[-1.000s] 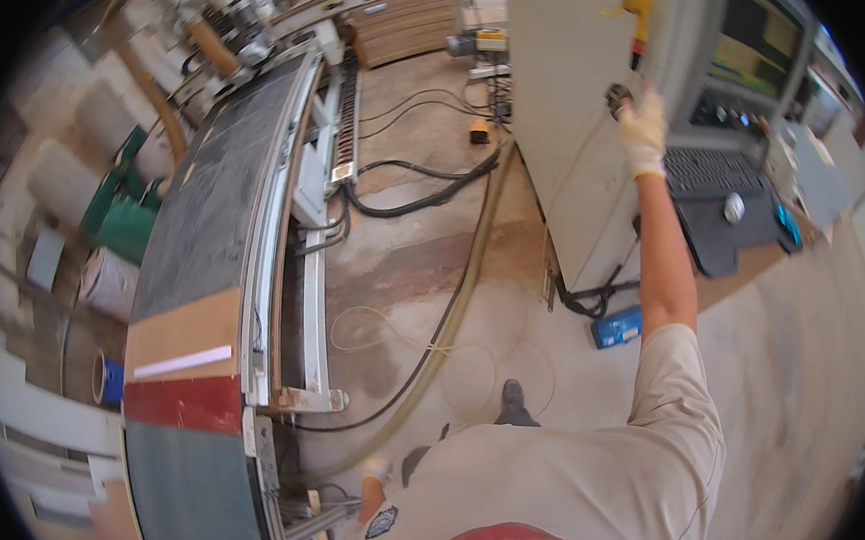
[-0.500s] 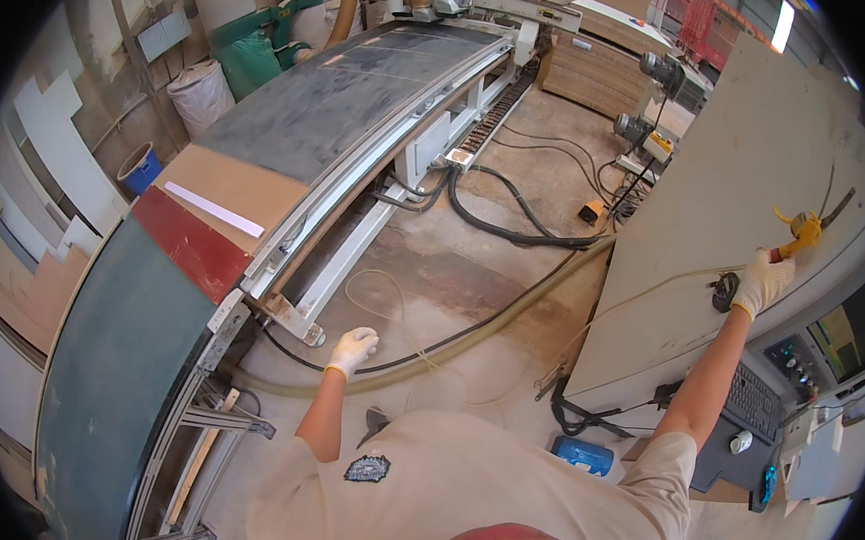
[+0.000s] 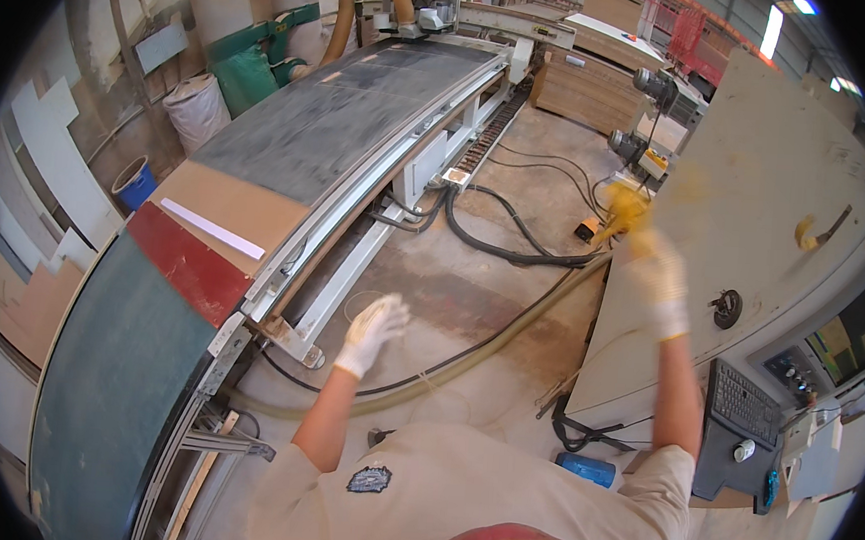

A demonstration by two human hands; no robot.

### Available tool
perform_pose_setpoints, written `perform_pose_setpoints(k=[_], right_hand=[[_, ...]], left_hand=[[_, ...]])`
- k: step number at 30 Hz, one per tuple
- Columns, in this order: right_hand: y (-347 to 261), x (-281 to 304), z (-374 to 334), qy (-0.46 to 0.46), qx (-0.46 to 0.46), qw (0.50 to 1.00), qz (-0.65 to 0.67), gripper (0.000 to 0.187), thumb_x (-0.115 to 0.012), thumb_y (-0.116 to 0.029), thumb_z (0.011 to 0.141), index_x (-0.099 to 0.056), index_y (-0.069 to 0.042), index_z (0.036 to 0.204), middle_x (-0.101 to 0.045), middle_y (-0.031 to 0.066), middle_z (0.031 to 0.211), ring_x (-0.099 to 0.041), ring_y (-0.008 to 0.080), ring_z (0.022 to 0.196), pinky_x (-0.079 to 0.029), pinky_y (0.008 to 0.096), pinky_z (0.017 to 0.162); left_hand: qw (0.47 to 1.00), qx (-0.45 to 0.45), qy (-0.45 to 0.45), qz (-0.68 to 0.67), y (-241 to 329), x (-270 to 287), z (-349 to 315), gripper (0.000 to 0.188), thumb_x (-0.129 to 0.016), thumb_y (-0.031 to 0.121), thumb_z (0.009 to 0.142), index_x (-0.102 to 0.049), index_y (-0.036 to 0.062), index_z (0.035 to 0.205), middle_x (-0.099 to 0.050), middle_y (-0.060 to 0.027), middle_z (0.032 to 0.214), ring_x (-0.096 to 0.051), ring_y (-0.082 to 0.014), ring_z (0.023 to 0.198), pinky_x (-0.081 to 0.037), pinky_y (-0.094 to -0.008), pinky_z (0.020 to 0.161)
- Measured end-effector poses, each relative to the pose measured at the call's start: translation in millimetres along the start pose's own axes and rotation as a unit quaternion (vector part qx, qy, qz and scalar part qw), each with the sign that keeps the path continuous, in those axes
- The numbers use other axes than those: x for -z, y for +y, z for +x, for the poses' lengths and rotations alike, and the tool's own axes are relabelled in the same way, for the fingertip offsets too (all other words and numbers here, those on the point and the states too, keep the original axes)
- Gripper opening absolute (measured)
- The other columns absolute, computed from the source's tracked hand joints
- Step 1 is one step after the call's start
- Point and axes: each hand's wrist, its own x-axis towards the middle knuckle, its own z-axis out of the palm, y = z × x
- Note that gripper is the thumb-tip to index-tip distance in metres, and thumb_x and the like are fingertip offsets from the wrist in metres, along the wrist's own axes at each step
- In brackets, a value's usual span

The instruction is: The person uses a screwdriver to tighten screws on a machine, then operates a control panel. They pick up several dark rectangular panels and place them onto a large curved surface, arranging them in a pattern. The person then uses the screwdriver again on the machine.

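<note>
The long surface (image 3: pixel 117 328), carrying a white strip (image 3: pixel 213 229), spans the left of the frame opposite a grey cabinet (image 3: pixel 747 222) at right, and, unlike earlier, the right hand (image 3: pixel 656 271) is away from that cabinet, gripping a motion-blurred yellow tool (image 3: pixel 625 208) right of centre, the left hand (image 3: pixel 378 330) loosely spread.

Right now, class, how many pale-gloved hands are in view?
2: the left hand, over the stained floor beside the long machine bed; the right hand, blurred, apparently holding a yellow tool near the tall grey cabinet.
</note>
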Motion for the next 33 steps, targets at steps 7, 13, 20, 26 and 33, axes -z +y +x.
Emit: perform_pose_setpoints(k=[7,13,20,26,33], right_hand=[[-98,-227,-121,-0.478,-0.211,0.755,0.396,0.044,-0.059,-0.005,0.083,-0.059,-0.008,0.127,-0.068,0.0076,0.093,-0.067,0.0155,0.078,-0.053,0.0305,0.063],[-120,-230,-168,-0.298,-0.070,0.914,0.267,0.031,-0.059,-0.007,0.088,-0.054,-0.007,0.119,-0.066,0.0119,0.094,-0.068,0.0296,0.073,-0.054,0.0440,0.065],[-132,-238,-159,-0.204,-0.034,0.976,0.069,0.025,-0.065,-0.011,0.091,-0.053,-0.008,0.113,-0.064,0.0226,0.100,-0.065,0.0483,0.088,-0.052,0.0576,0.072],[-107,-244,-133,-0.182,-0.083,0.976,0.086,0.024,-0.066,-0.012,0.090,-0.050,-0.006,0.108,-0.062,0.0250,0.096,-0.062,0.0498,0.092,-0.049,0.0568,0.074],[-114,-239,-143,-0.213,-0.112,0.957,0.160,0.019,-0.064,-0.013,0.091,-0.051,-0.005,0.103,-0.063,0.0257,0.090,-0.062,0.0499,0.089,-0.048,0.0544,0.074]], left_hand=[[0.978,0.028,0.089,-0.189,41,-73,83,0.054,-0.060,0.038,0.102,-0.051,0.0064,0.145,-0.066,-0.0175,0.125,-0.070,-0.0311,0.109,-0.060,-0.0431,0.084],[0.966,-0.081,0.178,-0.169,120,-14,185,0.054,-0.054,0.041,0.105,-0.049,0.0041,0.144,-0.057,-0.0177,0.141,-0.059,-0.0320,0.128,-0.053,-0.0462,0.098],[0.918,-0.156,0.017,-0.364,156,-91,163,0.078,-0.042,0.063,0.104,-0.032,0.0102,0.161,-0.028,-0.0196,0.168,-0.022,-0.0366,0.157,-0.021,-0.0602,0.123],[0.966,-0.175,0.014,-0.190,125,-131,132,0.068,-0.050,0.053,0.104,-0.042,0.0112,0.157,-0.033,-0.0138,0.167,-0.024,-0.0337,0.157,-0.024,-0.0533,0.122],[0.909,-0.373,0.018,0.183,112,-110,121,0.036,-0.052,0.009,0.107,-0.055,0.0010,0.142,-0.053,-0.0142,0.150,-0.044,-0.0255,0.145,-0.030,-0.0380,0.123]])
